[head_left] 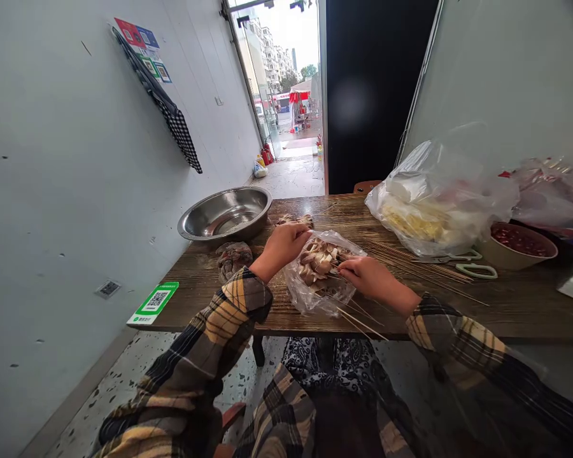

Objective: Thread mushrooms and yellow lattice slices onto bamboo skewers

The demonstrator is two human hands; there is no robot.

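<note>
A clear plastic bag [297, 294], its mouth spread wide, lies near the table's front edge with several pale brown mushrooms [318, 262] in it. At the bag's upper left rim is my left hand [282, 247], fingers closed in a pinch on the plastic. My right hand [367, 276] reaches in from the right, its fingertips pinched together at the mushrooms; what they hold is hidden. A few thin bamboo skewers [360, 322] stick out from under the bag toward the table's front edge. More skewers [410, 261] lie loose to the right.
A steel basin [225, 213] stands at the back left, a grey-brown bundle [233, 259] before it. Beyond the bag lie more mushrooms [295, 220]. To the right are a filled plastic bag [430, 203], scissors [475, 270] and a tub of dark red contents [523, 245].
</note>
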